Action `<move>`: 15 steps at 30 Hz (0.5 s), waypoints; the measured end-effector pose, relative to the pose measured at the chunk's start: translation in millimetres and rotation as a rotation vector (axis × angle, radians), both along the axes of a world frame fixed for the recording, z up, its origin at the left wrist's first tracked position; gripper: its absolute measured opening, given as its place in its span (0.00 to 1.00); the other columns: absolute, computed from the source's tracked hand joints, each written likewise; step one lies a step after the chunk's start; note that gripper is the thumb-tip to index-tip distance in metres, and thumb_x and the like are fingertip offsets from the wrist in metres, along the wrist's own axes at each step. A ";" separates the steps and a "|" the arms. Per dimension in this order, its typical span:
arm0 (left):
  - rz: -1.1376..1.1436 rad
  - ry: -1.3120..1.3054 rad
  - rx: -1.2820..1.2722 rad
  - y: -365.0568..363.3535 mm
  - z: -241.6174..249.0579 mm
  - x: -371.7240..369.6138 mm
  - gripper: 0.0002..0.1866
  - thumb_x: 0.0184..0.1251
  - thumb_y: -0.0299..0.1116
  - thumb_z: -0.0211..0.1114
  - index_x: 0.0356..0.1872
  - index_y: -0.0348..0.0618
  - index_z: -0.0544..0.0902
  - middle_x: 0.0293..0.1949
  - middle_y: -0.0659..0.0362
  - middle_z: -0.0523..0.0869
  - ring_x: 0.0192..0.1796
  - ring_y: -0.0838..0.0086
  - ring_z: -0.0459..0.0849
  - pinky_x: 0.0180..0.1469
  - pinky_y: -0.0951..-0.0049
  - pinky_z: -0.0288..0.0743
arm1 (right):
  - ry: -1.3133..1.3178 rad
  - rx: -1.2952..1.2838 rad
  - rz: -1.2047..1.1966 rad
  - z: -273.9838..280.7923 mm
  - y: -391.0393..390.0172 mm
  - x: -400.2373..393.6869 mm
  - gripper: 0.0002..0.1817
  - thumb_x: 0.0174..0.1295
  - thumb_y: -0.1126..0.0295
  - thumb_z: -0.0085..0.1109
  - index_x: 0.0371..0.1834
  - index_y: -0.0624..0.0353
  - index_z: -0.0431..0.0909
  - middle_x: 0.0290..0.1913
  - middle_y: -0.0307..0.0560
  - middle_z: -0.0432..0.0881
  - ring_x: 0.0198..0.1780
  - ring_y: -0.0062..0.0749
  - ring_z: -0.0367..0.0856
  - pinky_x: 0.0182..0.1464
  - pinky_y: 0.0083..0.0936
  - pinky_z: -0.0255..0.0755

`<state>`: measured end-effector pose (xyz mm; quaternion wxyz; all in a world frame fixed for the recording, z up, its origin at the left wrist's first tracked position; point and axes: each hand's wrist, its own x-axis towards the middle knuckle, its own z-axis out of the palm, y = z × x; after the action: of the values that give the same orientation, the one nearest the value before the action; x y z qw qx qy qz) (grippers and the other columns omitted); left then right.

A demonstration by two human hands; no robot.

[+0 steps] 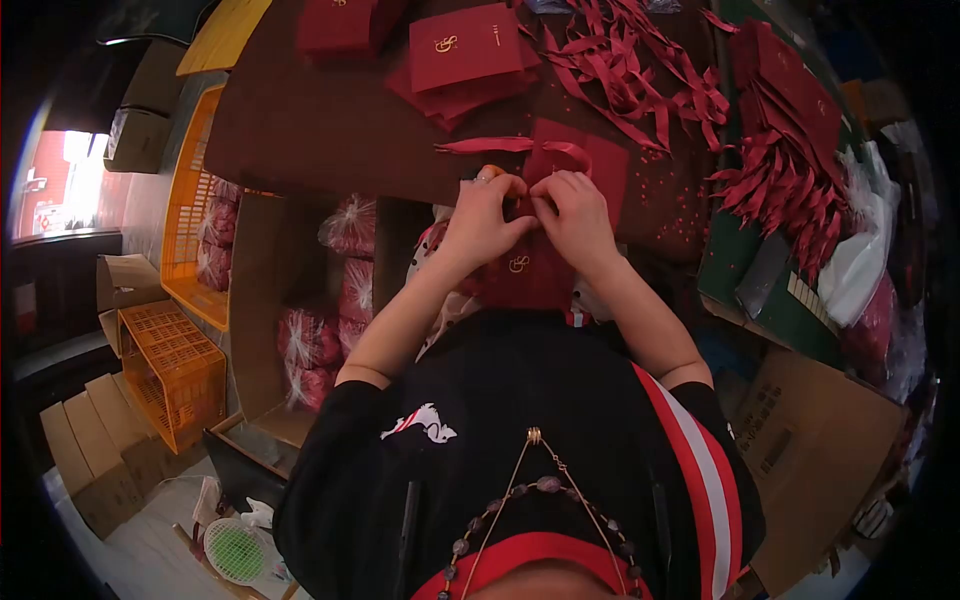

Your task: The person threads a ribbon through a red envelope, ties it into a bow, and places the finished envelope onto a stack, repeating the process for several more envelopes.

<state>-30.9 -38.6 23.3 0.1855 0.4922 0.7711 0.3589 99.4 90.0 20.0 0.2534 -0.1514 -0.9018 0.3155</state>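
Both of my hands meet over an opened red card or folder (605, 170) at the near edge of the brown table. My left hand (490, 212) is closed, its fingertips pinched on the red ribbon. My right hand (575, 215) is closed too, pinching the same ribbon close beside it. One length of the ribbon (485, 146) stretches to the left above my hands. The lower red flap (520, 285), with a gold logo, hangs toward my lap. The exact spot between the fingertips is partly hidden.
Stacked red cards (465, 50) and loose red ribbons (640, 90) lie farther back on the brown table (290, 120). At the right are ribboned red bags (790, 100). An orange crate (175, 370) and a cardboard box (260, 300) with wrapped red bundles stand left.
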 end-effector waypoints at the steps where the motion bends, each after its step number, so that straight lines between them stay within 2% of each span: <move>1: 0.000 0.002 -0.001 -1.7 -2.2 -2.6 0.23 0.52 0.37 0.80 0.48 0.40 0.84 0.44 0.52 0.83 0.50 0.56 0.81 0.57 0.59 0.72 | -0.021 -0.112 -0.010 4.4 -0.3 -0.5 0.10 0.57 0.76 0.66 0.41 0.57 0.78 0.36 0.46 0.82 0.44 0.46 0.81 0.51 0.41 0.73; 4: -0.083 -0.092 0.121 -6.8 -8.9 -8.7 0.20 0.57 0.35 0.77 0.51 0.43 0.86 0.46 0.52 0.83 0.51 0.56 0.81 0.58 0.59 0.72 | -0.069 -0.148 -0.030 13.1 9.6 2.3 0.12 0.57 0.75 0.68 0.42 0.55 0.77 0.34 0.43 0.83 0.43 0.44 0.82 0.50 0.40 0.73; 9: -0.025 0.069 0.070 1.6 -18.0 -17.1 0.14 0.61 0.34 0.74 0.49 0.54 0.91 0.48 0.51 0.83 0.51 0.55 0.81 0.56 0.60 0.73 | -0.005 -0.004 0.001 -0.9 24.4 4.9 0.12 0.56 0.72 0.72 0.38 0.53 0.78 0.33 0.38 0.82 0.41 0.40 0.81 0.49 0.37 0.70; 13: -0.053 -0.020 0.124 12.7 -13.2 -20.3 0.13 0.60 0.35 0.75 0.48 0.54 0.91 0.49 0.50 0.83 0.51 0.54 0.82 0.55 0.59 0.75 | 0.005 -0.095 -0.012 -6.9 29.3 5.3 0.11 0.55 0.71 0.73 0.37 0.53 0.78 0.33 0.37 0.82 0.40 0.38 0.81 0.51 0.36 0.69; 15: -0.020 0.166 0.061 18.0 -9.8 -14.9 0.14 0.59 0.35 0.75 0.48 0.54 0.91 0.50 0.50 0.83 0.51 0.53 0.83 0.55 0.58 0.75 | 0.013 -0.093 -0.009 -7.2 31.5 6.0 0.11 0.56 0.70 0.73 0.37 0.53 0.78 0.34 0.37 0.83 0.40 0.38 0.81 0.51 0.36 0.68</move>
<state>-45.8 -20.6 13.5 0.1093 0.5335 0.7674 0.3384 105.4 121.5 12.8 0.2534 -0.1651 -0.8839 0.3568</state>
